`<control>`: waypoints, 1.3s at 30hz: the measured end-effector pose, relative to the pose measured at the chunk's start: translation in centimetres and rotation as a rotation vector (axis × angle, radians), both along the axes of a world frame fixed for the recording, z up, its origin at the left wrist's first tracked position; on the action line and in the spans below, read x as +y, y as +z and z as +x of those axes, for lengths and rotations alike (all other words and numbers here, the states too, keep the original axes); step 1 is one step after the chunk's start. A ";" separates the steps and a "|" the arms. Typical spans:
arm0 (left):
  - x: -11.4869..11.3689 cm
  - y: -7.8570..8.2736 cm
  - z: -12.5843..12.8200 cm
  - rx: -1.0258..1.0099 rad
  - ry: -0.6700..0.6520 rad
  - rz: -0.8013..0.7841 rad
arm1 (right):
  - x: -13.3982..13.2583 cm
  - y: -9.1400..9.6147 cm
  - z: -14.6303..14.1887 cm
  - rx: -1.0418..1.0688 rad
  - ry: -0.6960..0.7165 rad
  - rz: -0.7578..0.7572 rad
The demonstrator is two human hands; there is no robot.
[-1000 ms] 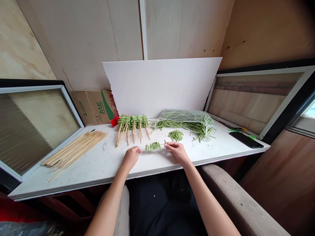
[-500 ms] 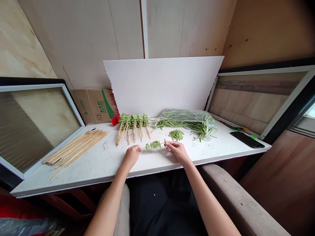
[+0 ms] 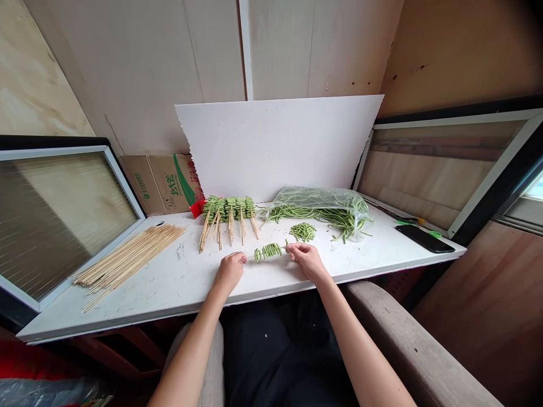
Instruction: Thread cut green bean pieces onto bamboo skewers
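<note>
Over on the far left a framed screen panel [image 3: 63,215] leans against the wall, and in front of it a loose pile of bare bamboo sticks [image 3: 127,261] fans across the white table [image 3: 178,282]. Behind that sits a cardboard box [image 3: 163,183] with green printing, and next to it a row of finished bean skewers [image 3: 229,217] is laid out with the sticks pointing toward the person. Nearer the table's front edge, the left hand [image 3: 230,270] is closed in a pinch on the blunt end of a skewer [image 3: 268,251], which carries a short rank of cut green bean pieces side by side. Compared with a second ago that skewer has lifted a little and slid rightward, now tilting up toward the right, and the left hand has come along with it. At the other end the right hand [image 3: 306,259] is closed around the tip, thumb and fingers holding one more small bean piece there; whether it is already pierced I cannot tell. So the threading looks to be going on, piece by piece, with room left on the stick. Just beyond the right hand lies a little heap of cut bean pieces [image 3: 303,232], then a clear plastic bag of long beans [image 3: 322,209], and furthest right a black phone [image 3: 426,239] beside green-handled scissors [image 3: 407,223].
</note>
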State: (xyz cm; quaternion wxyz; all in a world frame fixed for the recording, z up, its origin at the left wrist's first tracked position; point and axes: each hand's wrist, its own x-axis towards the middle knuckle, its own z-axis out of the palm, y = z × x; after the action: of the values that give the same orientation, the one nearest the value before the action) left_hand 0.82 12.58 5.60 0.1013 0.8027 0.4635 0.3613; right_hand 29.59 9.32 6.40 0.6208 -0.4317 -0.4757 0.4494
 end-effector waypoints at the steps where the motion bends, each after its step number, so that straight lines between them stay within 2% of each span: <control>1: 0.0 0.0 0.0 0.001 0.002 0.000 | 0.0 0.0 0.0 0.002 0.003 -0.001; 15: 0.1 -0.2 -0.2 -0.006 -0.004 0.006 | 0.0 -0.2 0.1 -0.043 0.021 0.009; 21: -0.1 -0.1 0.0 -0.026 -0.054 -0.002 | -0.4 0.2 -0.6 -0.109 0.036 0.037; 28: -0.2 0.1 -0.1 -0.071 -0.045 0.057 | -0.7 0.9 -1.0 -0.128 0.034 0.021; 34: -0.1 0.1 -0.2 -0.081 -0.034 0.085 | -0.4 0.1 -0.9 -0.149 0.080 0.050; 39: 0.1 -0.3 -0.3 -0.078 -0.042 0.105 | 0.0 -0.6 -0.8 -0.194 0.055 0.063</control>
State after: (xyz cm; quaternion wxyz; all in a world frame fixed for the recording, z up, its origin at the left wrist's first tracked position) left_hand 0.55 12.70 5.30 0.0847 0.8019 0.4225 0.4138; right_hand 28.78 9.32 5.76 0.5725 -0.4401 -0.5591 0.4074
